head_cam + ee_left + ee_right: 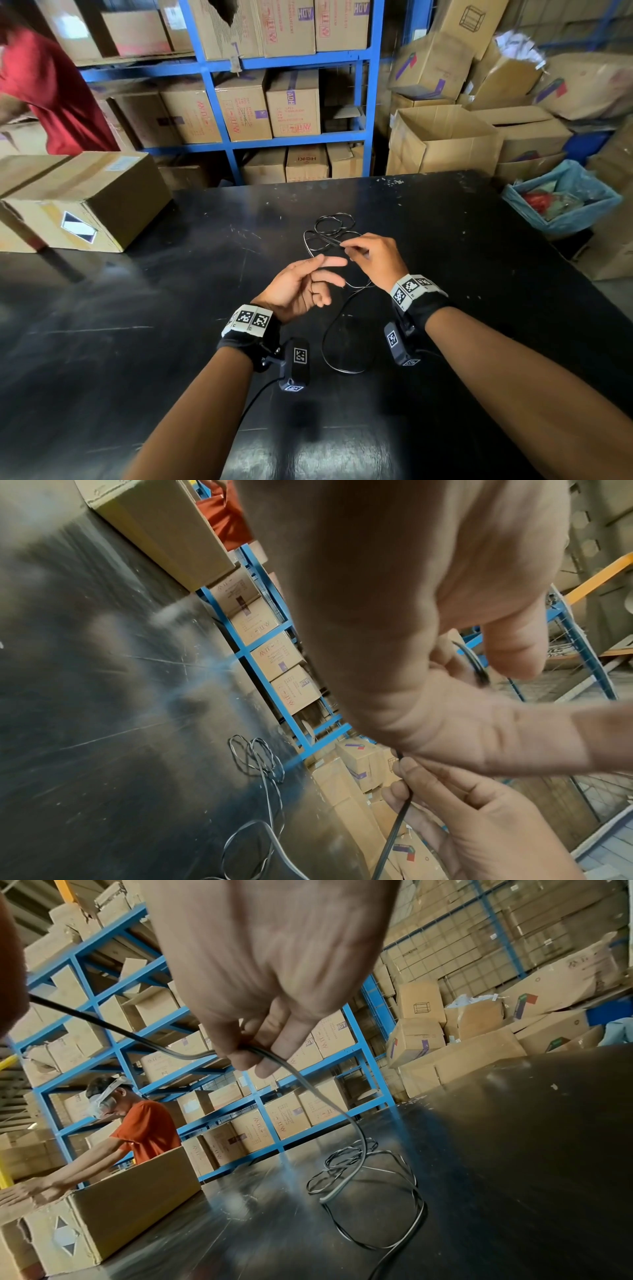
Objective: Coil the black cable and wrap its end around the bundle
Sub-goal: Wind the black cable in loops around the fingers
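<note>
A thin black cable point(330, 228) lies in loose loops on the black table point(137, 325), with another loop point(342, 342) near my wrists. My right hand point(344, 246) pinches a strand above the loops. In the right wrist view the cable point(356, 1137) hangs from those fingers point(253, 1056) down to the pile. My left hand point(325, 274) is held palm-up just left of the right hand, index finger straight and lower fingers curled. In the left wrist view the cable point(397, 831) runs under that hand point(445, 696), and a strand point(474, 660) passes into its curled fingers.
A taped cardboard box point(82, 198) stands on the table's left side. A person in a red shirt point(44, 89) leans over it. Blue shelving point(212, 99) with cartons stands behind the table. A blue-lined bin point(561, 202) sits off the right edge.
</note>
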